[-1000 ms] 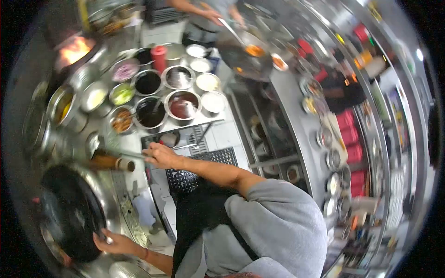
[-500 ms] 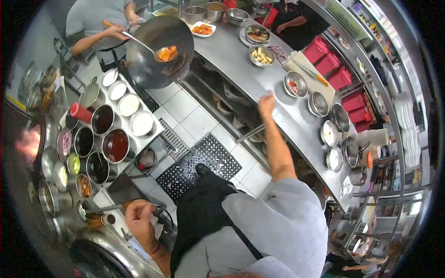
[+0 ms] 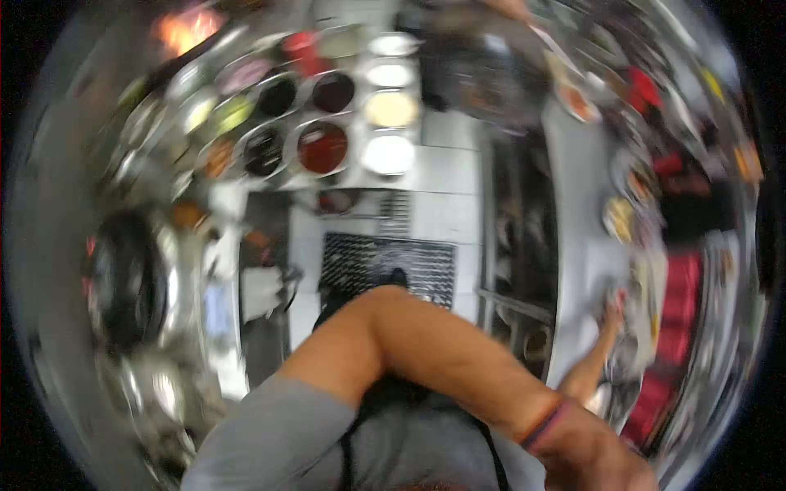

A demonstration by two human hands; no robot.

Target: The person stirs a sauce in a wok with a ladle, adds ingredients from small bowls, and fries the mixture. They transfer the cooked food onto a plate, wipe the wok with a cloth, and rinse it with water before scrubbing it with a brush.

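Observation:
Motion smears the whole view. My right hand [image 3: 611, 311] is over the steel counter [image 3: 577, 237] on the right, at a metal bowl where red food [image 3: 620, 298] shows by the fingers. Whether the fingers grip the bowl or the food is too blurred to tell. My left arm, with a coloured band on its wrist, stretches across in front of my body. At the lower right is my left hand [image 3: 602, 458], low and near the counter's edge; its fingers are not clear.
A wok [image 3: 491, 78] is at the top. On the left, sauce pots [image 3: 322, 147] and white tubs [image 3: 389, 155] stand in rows. Flame [image 3: 187, 31] burns at the upper left, above a dark wok [image 3: 127, 278]. A black mat [image 3: 426, 266] lies on the tiles.
My view has swung round toward the counter. My left arm has crossed from the stove side to the right. My right hand has come to the bowl with red food.

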